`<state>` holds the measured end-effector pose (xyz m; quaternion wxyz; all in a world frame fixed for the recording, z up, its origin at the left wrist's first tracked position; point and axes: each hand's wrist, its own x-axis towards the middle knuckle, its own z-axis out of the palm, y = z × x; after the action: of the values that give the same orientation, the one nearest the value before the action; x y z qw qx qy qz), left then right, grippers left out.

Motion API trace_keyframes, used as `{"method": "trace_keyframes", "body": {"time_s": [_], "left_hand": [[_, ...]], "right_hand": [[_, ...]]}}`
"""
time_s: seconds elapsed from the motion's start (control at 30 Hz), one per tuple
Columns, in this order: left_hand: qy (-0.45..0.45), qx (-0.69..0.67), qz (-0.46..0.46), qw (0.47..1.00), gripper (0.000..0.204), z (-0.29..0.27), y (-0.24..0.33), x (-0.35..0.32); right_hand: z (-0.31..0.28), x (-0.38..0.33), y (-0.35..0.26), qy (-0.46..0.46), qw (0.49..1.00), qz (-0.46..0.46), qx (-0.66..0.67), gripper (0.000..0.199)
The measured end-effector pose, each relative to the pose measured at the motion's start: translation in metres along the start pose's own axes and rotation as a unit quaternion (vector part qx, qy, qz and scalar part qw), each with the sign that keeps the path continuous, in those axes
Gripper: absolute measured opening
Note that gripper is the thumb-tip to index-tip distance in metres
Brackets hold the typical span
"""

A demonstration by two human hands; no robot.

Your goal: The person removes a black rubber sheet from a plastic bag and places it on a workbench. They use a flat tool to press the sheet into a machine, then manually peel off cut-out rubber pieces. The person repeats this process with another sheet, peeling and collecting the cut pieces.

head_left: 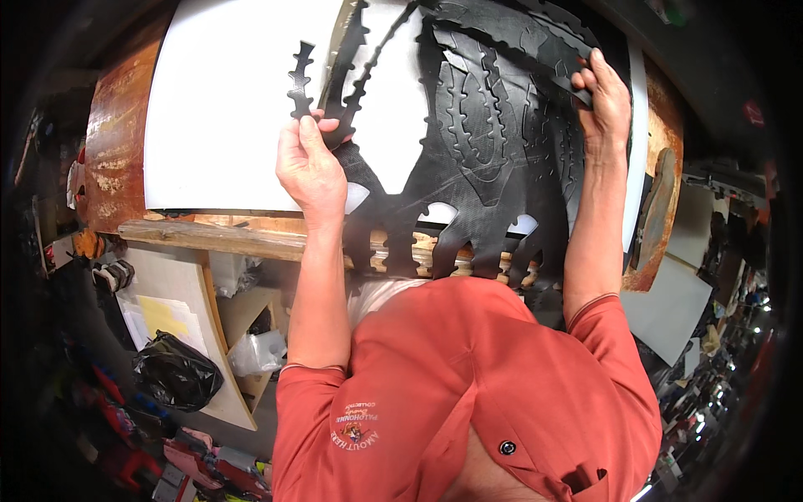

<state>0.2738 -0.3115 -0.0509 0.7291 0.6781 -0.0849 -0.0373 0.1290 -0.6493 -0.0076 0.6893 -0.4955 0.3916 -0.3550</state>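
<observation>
A large black sheet (418, 224), leather-like and full of cut-outs, lies over the work table and hangs past its near edge. Between the thumb and fingers of my left hand (313, 171) is the lower end of a short black strip (299, 77) with notched edges, pointing away from me. Those fingertips also meet a narrow band of the sheet. My right hand (604, 105) is closed on the sheet's far right part, which is folded back and lifted. Notched outlines show in the black material between my hands.
Under the sheet is a white board (226, 109) on a worn wooden table (121, 134). A wooden rail (213, 237) runs along the near edge. A black plastic bag (177, 371) and a shelf with papers (167, 318) stand at lower left.
</observation>
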Motion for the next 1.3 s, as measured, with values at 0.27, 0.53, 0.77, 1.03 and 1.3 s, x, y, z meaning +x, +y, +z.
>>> {"method": "trace_keyframes", "body": {"time_s": [0.27,0.53,0.77,1.03,1.3], "left_hand": [[0.053,-0.05,-0.043,0.996,0.026,-0.01,-0.004,0.003],[0.063,-0.019,-0.029,0.997,0.03,0.003,0.009,0.011],[-0.24,0.253,0.072,0.934,0.047,0.015,0.047,-0.075],[-0.28,0.141,-0.217,0.924,0.057,0.035,0.055,-0.041],[-0.321,0.006,-0.33,0.888,0.034,0.049,0.044,-0.021]], "right_hand": [[-0.09,0.079,0.009,0.028,0.996,-0.081,-0.018,0.017],[-0.174,0.025,-0.03,0.203,0.919,-0.2,-0.273,0.029],[-0.012,-0.108,0.039,-0.087,0.796,-0.366,-0.474,0.008],[0.012,-0.138,0.074,-0.176,0.724,-0.467,-0.476,0.024],[0.014,-0.141,0.072,-0.229,0.708,-0.47,-0.475,0.026]]}}
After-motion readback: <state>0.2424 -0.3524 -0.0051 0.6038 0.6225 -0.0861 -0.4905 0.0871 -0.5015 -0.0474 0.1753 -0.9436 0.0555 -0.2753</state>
